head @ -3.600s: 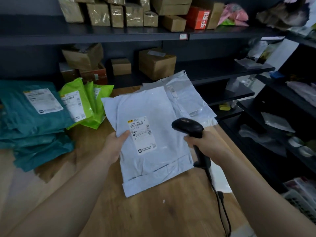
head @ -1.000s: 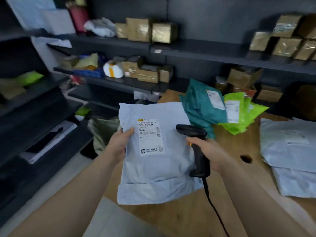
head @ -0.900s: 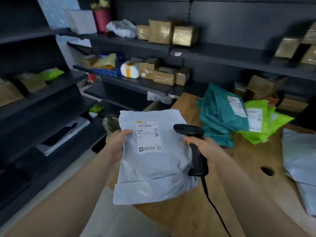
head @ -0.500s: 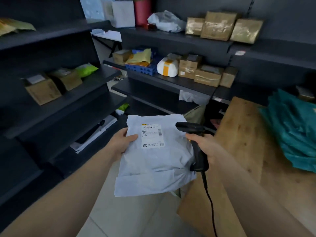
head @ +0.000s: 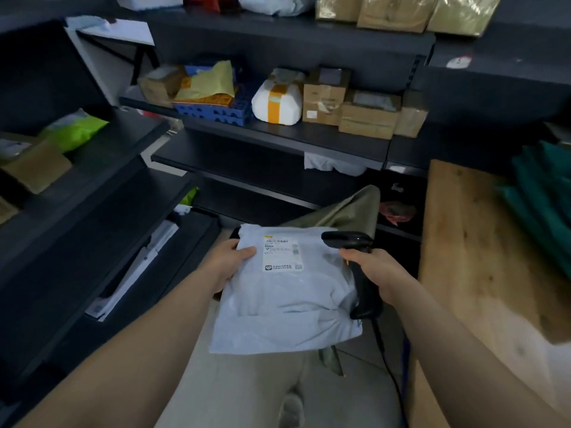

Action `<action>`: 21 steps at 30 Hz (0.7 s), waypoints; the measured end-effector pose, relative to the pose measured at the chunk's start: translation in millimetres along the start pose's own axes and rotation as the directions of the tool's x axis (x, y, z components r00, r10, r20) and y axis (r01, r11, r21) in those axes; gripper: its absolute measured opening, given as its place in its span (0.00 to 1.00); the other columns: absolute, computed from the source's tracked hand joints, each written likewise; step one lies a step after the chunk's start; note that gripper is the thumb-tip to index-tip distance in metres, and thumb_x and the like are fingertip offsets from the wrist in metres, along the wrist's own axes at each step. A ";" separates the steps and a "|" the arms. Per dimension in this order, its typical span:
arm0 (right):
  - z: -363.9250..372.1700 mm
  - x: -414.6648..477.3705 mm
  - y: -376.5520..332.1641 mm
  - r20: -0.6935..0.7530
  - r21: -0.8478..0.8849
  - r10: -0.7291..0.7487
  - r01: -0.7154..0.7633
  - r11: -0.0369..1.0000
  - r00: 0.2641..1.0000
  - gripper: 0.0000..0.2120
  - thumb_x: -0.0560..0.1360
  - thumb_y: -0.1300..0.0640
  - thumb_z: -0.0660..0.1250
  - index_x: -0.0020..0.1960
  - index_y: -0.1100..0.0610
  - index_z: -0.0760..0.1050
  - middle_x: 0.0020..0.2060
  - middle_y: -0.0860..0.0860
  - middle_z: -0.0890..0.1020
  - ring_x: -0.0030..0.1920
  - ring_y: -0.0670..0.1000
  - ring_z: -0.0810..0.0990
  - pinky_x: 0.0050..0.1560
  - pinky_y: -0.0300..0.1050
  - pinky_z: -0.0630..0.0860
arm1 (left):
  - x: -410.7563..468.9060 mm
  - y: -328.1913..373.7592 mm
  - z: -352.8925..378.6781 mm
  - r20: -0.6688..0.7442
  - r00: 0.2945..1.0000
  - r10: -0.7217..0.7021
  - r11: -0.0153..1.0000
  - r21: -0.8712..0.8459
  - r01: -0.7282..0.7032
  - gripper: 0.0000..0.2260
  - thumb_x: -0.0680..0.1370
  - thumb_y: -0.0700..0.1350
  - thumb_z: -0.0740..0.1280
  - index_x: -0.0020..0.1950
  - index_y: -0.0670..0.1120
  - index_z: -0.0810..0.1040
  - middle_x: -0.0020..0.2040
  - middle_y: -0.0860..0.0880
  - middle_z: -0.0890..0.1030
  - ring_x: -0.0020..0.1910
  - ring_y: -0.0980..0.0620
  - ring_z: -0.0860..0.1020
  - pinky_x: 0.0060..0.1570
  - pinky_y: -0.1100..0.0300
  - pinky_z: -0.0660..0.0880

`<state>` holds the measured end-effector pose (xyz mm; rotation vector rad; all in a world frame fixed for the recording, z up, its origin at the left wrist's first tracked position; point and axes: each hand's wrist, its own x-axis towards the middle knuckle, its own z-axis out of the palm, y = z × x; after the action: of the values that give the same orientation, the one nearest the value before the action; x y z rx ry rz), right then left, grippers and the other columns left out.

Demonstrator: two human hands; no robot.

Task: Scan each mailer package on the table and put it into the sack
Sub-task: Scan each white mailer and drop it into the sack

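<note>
A pale grey mailer with a white shipping label is held off the table, above the floor. My left hand grips its upper left edge, thumb on top. My right hand grips the handle of a black corded barcode scanner, whose head lies over the mailer's upper right corner. Just behind the mailer stands an olive-green sack; its far rim rises above the mailer and the opening is hidden. Teal mailers lie stacked on the wooden table at the right.
Dark metal shelves with cardboard boxes and parcels run across the back and down the left side. The scanner's cable hangs down beside the table's edge. My legs in light trousers stand on the floor below.
I turned left, away from the table, carrying the mailer and scanner. The mailer left the tabletop and now hangs over the floor in front of the sack.
</note>
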<state>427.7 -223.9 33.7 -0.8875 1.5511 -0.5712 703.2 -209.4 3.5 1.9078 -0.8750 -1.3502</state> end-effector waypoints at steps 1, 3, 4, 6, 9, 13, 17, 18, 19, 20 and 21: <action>2.6 12.1 -3.3 -0.003 0.008 0.021 -0.021 1.000 1.000 0.15 0.73 0.51 0.74 0.52 0.60 0.80 0.48 0.57 0.83 0.48 0.58 0.82 0.52 0.50 0.78 | 15.6 2.9 2.3 0.015 1.000 -0.018 1.000 0.013 0.018 0.09 0.78 0.45 0.67 0.57 0.45 0.78 0.45 0.48 0.82 0.40 0.51 0.80 0.35 0.60 0.75; 6.9 34.0 -9.9 -0.009 0.015 0.048 -0.048 0.999 0.999 0.14 0.73 0.51 0.75 0.52 0.59 0.79 0.48 0.57 0.83 0.48 0.57 0.82 0.52 0.51 0.79 | 44.8 7.0 6.8 0.035 0.998 -0.047 0.999 0.028 0.046 0.08 0.79 0.44 0.66 0.57 0.43 0.78 0.43 0.49 0.81 0.38 0.51 0.80 0.34 0.60 0.74; 8.6 44.7 -13.3 -0.019 0.018 0.060 -0.059 0.998 0.998 0.14 0.73 0.51 0.75 0.53 0.59 0.79 0.48 0.56 0.83 0.48 0.57 0.82 0.52 0.51 0.79 | 59.5 8.9 8.5 0.044 0.997 -0.055 0.998 0.041 0.054 0.09 0.79 0.43 0.66 0.57 0.42 0.78 0.42 0.48 0.82 0.38 0.50 0.80 0.34 0.60 0.74; 12.4 63.6 -18.9 -0.042 0.021 0.083 -0.083 0.996 0.996 0.15 0.73 0.51 0.74 0.54 0.59 0.79 0.48 0.57 0.83 0.47 0.57 0.82 0.47 0.49 0.79 | 88.8 11.0 11.9 0.071 0.993 -0.090 0.994 0.073 0.084 0.10 0.79 0.43 0.66 0.58 0.41 0.78 0.42 0.47 0.81 0.37 0.50 0.79 0.35 0.60 0.75; 17.8 87.8 -21.1 -0.077 0.010 0.137 -0.136 0.991 0.988 0.14 0.73 0.52 0.74 0.52 0.61 0.78 0.47 0.57 0.82 0.45 0.56 0.81 0.41 0.46 0.77 | 130.3 8.3 15.6 0.128 0.979 -0.160 0.980 0.143 0.142 0.13 0.79 0.45 0.66 0.62 0.42 0.76 0.46 0.47 0.80 0.39 0.51 0.77 0.35 0.61 0.73; 29.7 115.9 -14.7 -0.162 0.036 0.227 -0.224 0.974 0.960 0.17 0.72 0.50 0.74 0.53 0.61 0.78 0.47 0.59 0.83 0.48 0.60 0.81 0.52 0.53 0.79 | 187.1 -5.9 17.6 0.220 0.953 -0.208 0.957 0.246 0.152 0.16 0.78 0.45 0.67 0.65 0.41 0.75 0.50 0.46 0.79 0.45 0.50 0.78 0.44 0.59 0.76; 54.8 140.0 -4.1 -0.206 0.090 0.312 -0.300 0.950 0.927 0.12 0.72 0.51 0.75 0.46 0.57 0.76 0.45 0.57 0.82 0.45 0.59 0.81 0.52 0.54 0.79 | 240.4 -29.7 11.3 0.228 0.948 -0.224 0.861 0.501 0.083 0.26 0.69 0.61 0.68 0.65 0.54 0.77 0.71 0.44 0.69 0.67 0.43 0.69 0.69 0.49 0.66; 61.4 146.0 -1.5 -0.208 0.116 0.331 -0.313 0.943 0.920 0.10 0.73 0.52 0.74 0.44 0.57 0.76 0.44 0.57 0.82 0.44 0.58 0.80 0.47 0.52 0.79 | 252.2 -35.6 9.4 0.235 0.941 -0.242 0.836 0.543 0.080 0.27 0.68 0.63 0.67 0.66 0.57 0.76 0.75 0.44 0.63 0.71 0.42 0.62 0.73 0.49 0.59; 67.9 152.1 0.3 -0.210 0.144 0.348 -0.323 0.935 0.914 0.09 0.73 0.53 0.74 0.44 0.56 0.75 0.43 0.57 0.81 0.43 0.57 0.80 0.44 0.50 0.79 | 270.6 -47.7 8.2 0.238 0.931 -0.276 0.822 0.561 0.100 0.28 0.67 0.64 0.66 0.66 0.58 0.75 0.77 0.44 0.59 0.74 0.42 0.57 0.75 0.49 0.54; 73.8 159.0 2.9 -0.214 0.164 0.363 -0.333 0.929 0.907 0.09 0.73 0.54 0.74 0.45 0.57 0.76 0.43 0.57 0.81 0.43 0.57 0.80 0.43 0.49 0.78 | 286.2 -56.9 7.1 0.237 0.927 -0.290 0.823 0.556 0.115 0.29 0.66 0.65 0.67 0.66 0.59 0.75 0.78 0.44 0.57 0.75 0.42 0.56 0.75 0.48 0.52; 79.1 166.2 6.1 -0.222 0.178 0.376 -0.342 0.923 0.900 0.10 0.73 0.54 0.74 0.47 0.59 0.77 0.44 0.57 0.82 0.44 0.57 0.80 0.45 0.50 0.78 | 299.3 -62.8 5.1 0.224 0.925 -0.308 0.833 0.533 0.148 0.30 0.63 0.66 0.68 0.64 0.60 0.76 0.77 0.45 0.58 0.75 0.42 0.57 0.75 0.48 0.53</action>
<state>501.9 -343.3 -85.2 -0.4164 1.8304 -0.5250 783.7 -415.4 -207.6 2.2997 -1.2894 -1.7187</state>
